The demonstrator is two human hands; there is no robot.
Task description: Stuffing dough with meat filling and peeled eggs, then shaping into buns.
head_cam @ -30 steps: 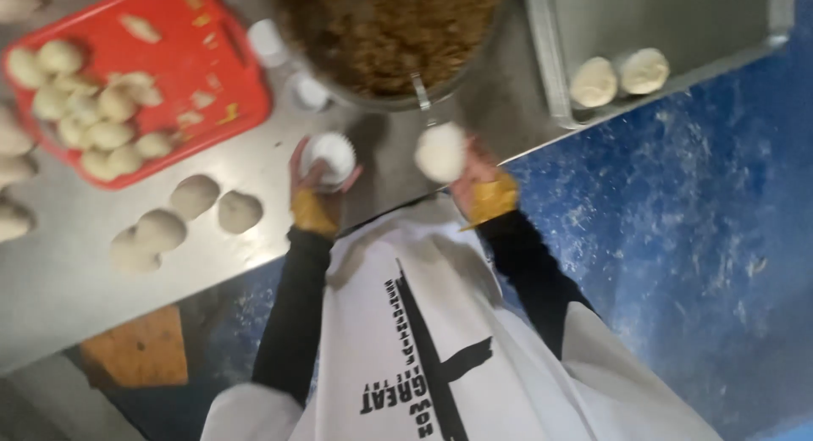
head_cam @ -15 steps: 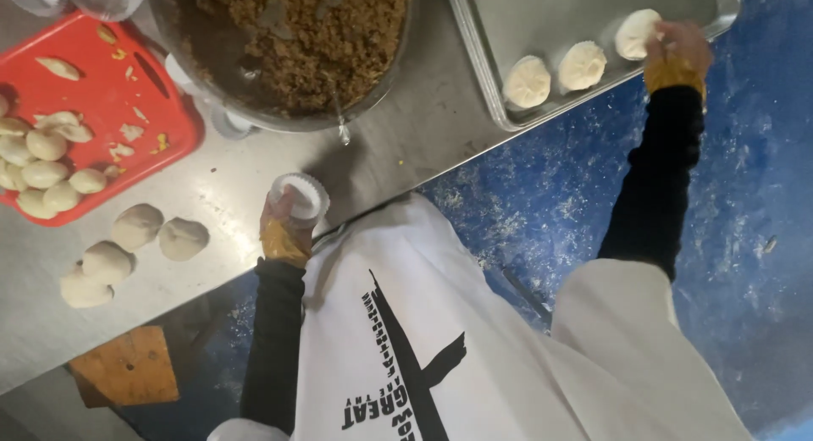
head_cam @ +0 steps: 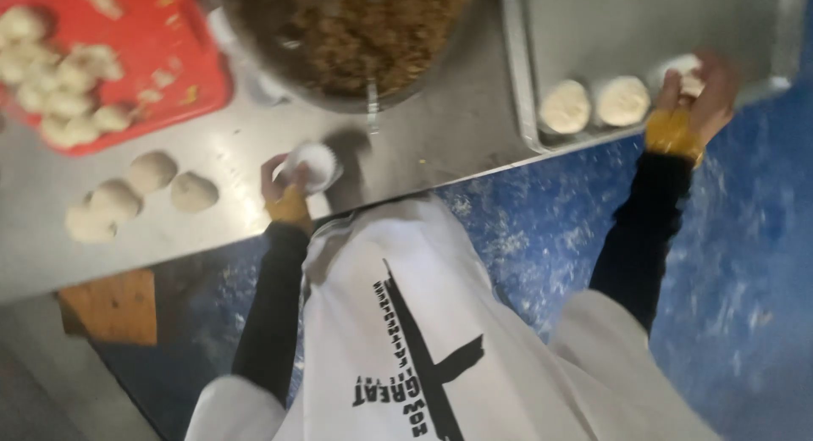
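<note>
At table's front edge, my left hand (head_cam: 284,183) cups small white dough disc (head_cam: 312,164), fingers curled round it. Right hand (head_cam: 703,90) over metal tray (head_cam: 517,85) at near right corner, fingertips pinching filled dough ball (head_cam: 682,68) beside two others (head_cam: 593,104). Bowl of brown filling (head_cam: 347,26) at back, red tray (head_cam: 127,43) at left w/ dough pieces; three more dough pieces (head_cam: 140,195) on bare table nr front edge.

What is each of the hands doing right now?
Left hand: closed on a small white cup.
Right hand: on a dough round in the metal tray; grip unclear.
</note>
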